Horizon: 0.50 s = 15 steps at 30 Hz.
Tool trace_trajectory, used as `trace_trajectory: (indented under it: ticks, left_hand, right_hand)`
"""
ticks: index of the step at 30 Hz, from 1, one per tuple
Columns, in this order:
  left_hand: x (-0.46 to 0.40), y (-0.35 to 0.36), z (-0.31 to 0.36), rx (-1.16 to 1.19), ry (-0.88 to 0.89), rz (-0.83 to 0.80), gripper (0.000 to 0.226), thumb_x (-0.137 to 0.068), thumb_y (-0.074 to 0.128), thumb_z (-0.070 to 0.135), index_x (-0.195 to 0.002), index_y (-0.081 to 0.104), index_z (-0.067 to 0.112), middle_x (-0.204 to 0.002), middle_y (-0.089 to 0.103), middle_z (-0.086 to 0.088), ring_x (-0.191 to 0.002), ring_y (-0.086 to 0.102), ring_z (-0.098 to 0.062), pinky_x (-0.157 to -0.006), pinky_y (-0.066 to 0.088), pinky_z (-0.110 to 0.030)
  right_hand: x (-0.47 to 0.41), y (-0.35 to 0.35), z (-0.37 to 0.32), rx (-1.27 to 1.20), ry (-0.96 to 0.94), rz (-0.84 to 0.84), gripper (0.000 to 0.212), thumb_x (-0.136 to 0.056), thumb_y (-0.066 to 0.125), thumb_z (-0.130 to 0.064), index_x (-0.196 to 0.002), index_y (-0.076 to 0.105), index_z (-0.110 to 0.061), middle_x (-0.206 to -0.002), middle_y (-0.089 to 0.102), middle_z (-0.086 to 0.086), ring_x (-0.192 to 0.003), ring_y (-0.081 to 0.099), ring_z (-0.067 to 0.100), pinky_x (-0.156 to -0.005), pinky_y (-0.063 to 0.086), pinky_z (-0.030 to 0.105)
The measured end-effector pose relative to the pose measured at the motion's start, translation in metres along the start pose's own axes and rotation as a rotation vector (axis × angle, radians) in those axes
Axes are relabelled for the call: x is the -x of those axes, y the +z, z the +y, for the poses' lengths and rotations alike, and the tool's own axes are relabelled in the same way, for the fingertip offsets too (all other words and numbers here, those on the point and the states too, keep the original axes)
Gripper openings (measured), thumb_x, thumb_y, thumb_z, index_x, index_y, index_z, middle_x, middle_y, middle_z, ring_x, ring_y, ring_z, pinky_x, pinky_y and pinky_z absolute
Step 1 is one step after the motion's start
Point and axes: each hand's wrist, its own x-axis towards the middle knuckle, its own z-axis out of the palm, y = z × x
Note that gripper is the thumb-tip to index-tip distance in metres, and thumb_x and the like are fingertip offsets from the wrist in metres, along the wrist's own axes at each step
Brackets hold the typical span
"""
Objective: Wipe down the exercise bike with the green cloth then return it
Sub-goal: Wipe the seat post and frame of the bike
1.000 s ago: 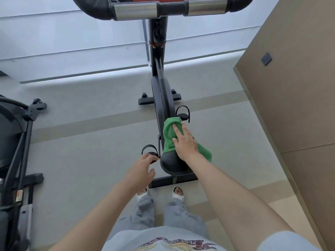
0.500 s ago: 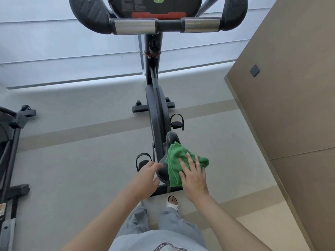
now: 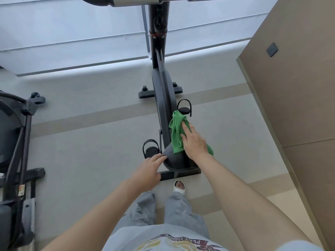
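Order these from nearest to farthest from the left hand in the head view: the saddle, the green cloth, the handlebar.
From the left hand:
1. saddle, touching its fingertips, just to the right.
2. green cloth, further right, under the right hand.
3. handlebar, at the top edge.

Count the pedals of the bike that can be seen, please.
2. One pedal lies right of the frame, just ahead of the cloth. The other pedal lies left of the seat, beside the left hand. None looks hidden.
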Motion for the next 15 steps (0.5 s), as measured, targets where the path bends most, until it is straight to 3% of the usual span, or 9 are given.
trace_trajectory:
  ticks: [5,10,15]
  left_hand:
    - [0.002,0.000,-0.001,-0.006,0.003,0.000,0.074,-0.096,0.049,0.007,-0.164,0.028,0.027,-0.170,0.025,0.010,-0.147,0.036,-0.022,-0.120,0.032,-0.032]
    - [0.002,0.000,0.001,0.005,0.004,0.005,0.075,-0.095,0.050,0.008,-0.164,0.027,0.027,-0.170,0.024,0.009,-0.150,0.035,-0.021,-0.123,0.031,-0.032]
    - [0.002,-0.001,0.004,0.019,-0.002,0.008,0.076,-0.094,0.048,0.006,-0.164,0.027,0.026,-0.171,0.022,0.009,-0.150,0.034,-0.020,-0.122,0.029,-0.029]
  right_hand:
    - [0.035,0.003,0.024,0.067,-0.069,0.065,0.054,-0.110,0.040,-0.038,-0.163,0.030,-0.034,-0.165,0.038,-0.003,-0.138,0.049,0.030,-0.103,0.044,0.051]
    - [0.089,0.025,0.040,0.103,-0.059,0.128,0.056,-0.107,0.026,-0.043,-0.162,0.034,-0.034,-0.171,0.027,-0.001,-0.157,0.024,0.035,-0.117,0.038,0.053]
    - [0.076,0.025,0.029,0.117,0.009,0.172,0.055,-0.107,0.026,-0.043,-0.160,0.038,-0.032,-0.167,0.034,0.003,-0.153,0.029,0.036,-0.113,0.044,0.056]
